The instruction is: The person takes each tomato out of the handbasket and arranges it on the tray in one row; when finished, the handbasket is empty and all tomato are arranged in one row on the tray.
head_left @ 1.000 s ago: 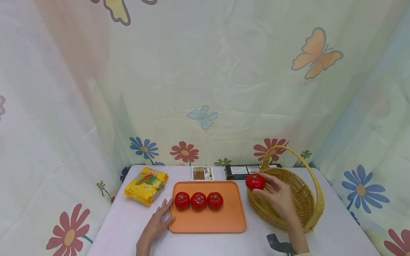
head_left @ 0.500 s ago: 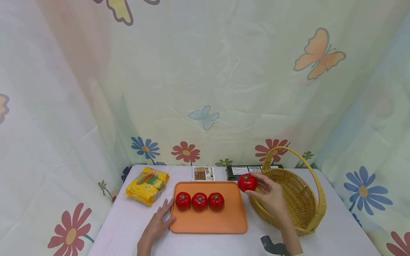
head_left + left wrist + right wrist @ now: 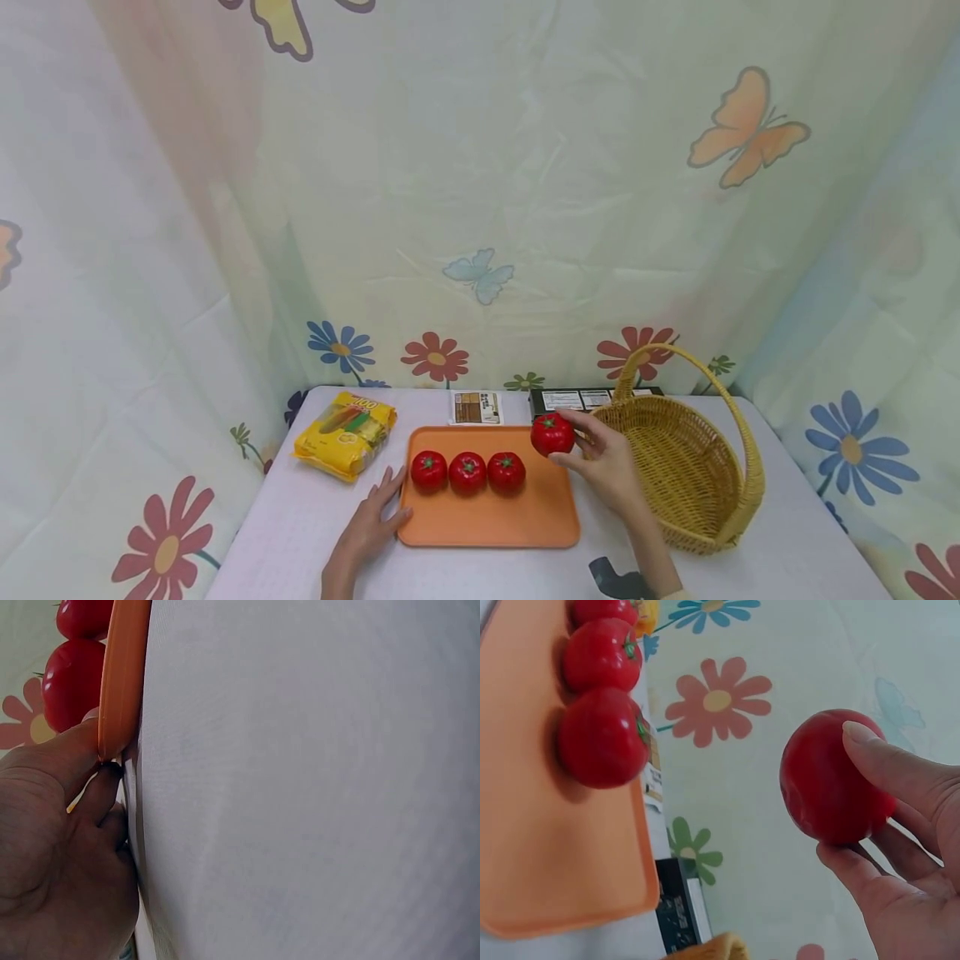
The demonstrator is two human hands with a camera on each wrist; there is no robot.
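Note:
My right hand (image 3: 603, 467) holds a red tomato (image 3: 552, 435) between thumb and fingers. In the head view it appears over the upper right corner of the orange tray (image 3: 480, 529); the right wrist view shows this tomato (image 3: 832, 776) raised above the tray. Three more tomatoes (image 3: 467, 473) sit in a row on the tray's left and middle part. At the tray's left edge, my left hand (image 3: 367, 525) lies with fairly straight fingers. Its thumb rests over the rim in the left wrist view, and the other fingers are partly hidden there.
A yellow wicker basket (image 3: 738, 508) with a tall handle stands right of the tray. Behind it are a black box (image 3: 538, 403) and a small printed packet (image 3: 476, 407). A yellow bread-like package (image 3: 345, 435) lies at the left. A floral curtain hangs behind the white table.
My right hand has carried the tomato leftward, from beside the basket to above the tray's right corner. The left hand and the three tomatoes on the tray keep their places.

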